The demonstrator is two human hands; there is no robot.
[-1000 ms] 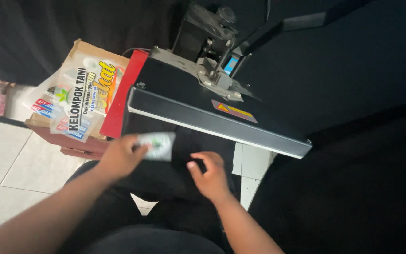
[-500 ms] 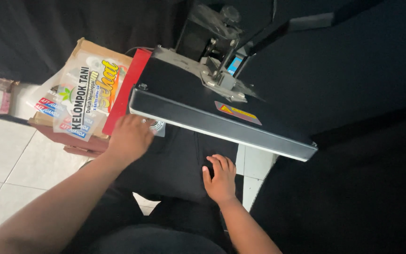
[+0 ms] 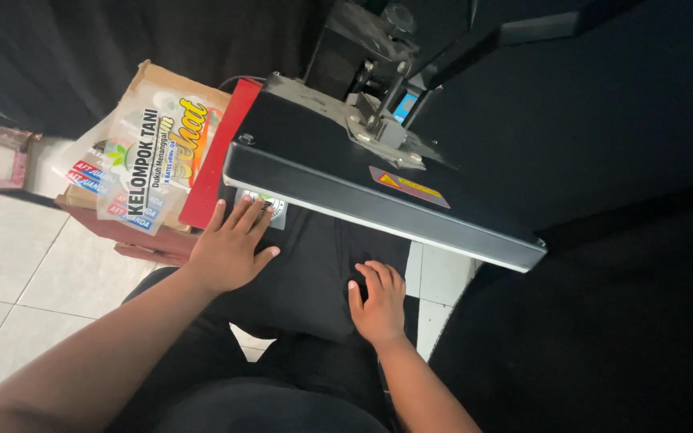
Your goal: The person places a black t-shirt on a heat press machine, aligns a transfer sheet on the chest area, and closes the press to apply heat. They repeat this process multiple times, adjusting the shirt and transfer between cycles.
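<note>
Left hand [image 3: 230,248] slid forward, flattening transfer sheet [image 3: 266,207] under press plate [image 3: 378,188].

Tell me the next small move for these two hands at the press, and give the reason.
Probably slide the left hand back out from under the raised top plate. Its fingers lie flat on the small printed sheet, which already rests on the black cloth just under the plate's front edge. The right hand presses the cloth flat lower down.
</note>
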